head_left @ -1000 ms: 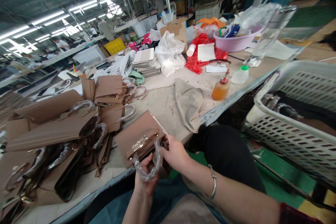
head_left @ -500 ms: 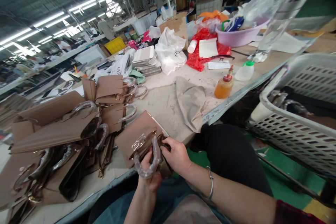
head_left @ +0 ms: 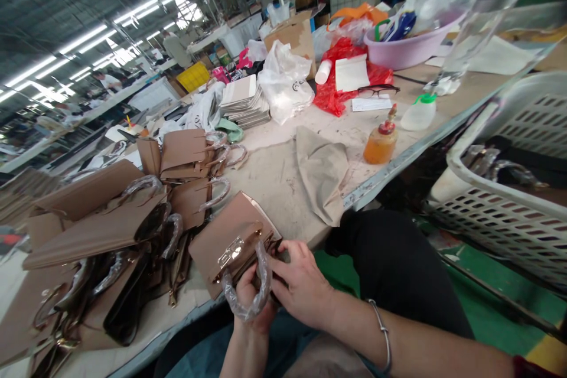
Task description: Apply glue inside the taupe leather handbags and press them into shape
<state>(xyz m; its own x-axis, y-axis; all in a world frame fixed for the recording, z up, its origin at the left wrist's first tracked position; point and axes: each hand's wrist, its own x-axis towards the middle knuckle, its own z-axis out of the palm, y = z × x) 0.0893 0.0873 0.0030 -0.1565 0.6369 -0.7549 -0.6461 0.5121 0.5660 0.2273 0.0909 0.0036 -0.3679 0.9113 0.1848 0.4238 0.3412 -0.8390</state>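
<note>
A small tan handbag [head_left: 224,233] with a gold clasp lies at the near table edge, its handle [head_left: 259,289] wrapped in clear plastic. My left hand [head_left: 248,301] is closed under that handle, fingers through the loop. My right hand [head_left: 299,283] is closed on the bag's right end, fingers tucked under it; a silver bangle sits on that wrist. Several more tan handbags [head_left: 97,218] with wrapped handles are piled to the left.
A grey cloth [head_left: 321,171], an orange glue bottle [head_left: 378,144], a white squeeze bottle [head_left: 419,115], glasses [head_left: 376,91], red plastic [head_left: 336,97], a stack of panels [head_left: 243,103] and a lilac basin [head_left: 405,50] lie on the table [head_left: 274,171]. A white basket [head_left: 509,201] stands at right.
My right hand slid inward along the bag's end, toward the handle. The bag shifted slightly left. My left hand stays in the handle loop.
</note>
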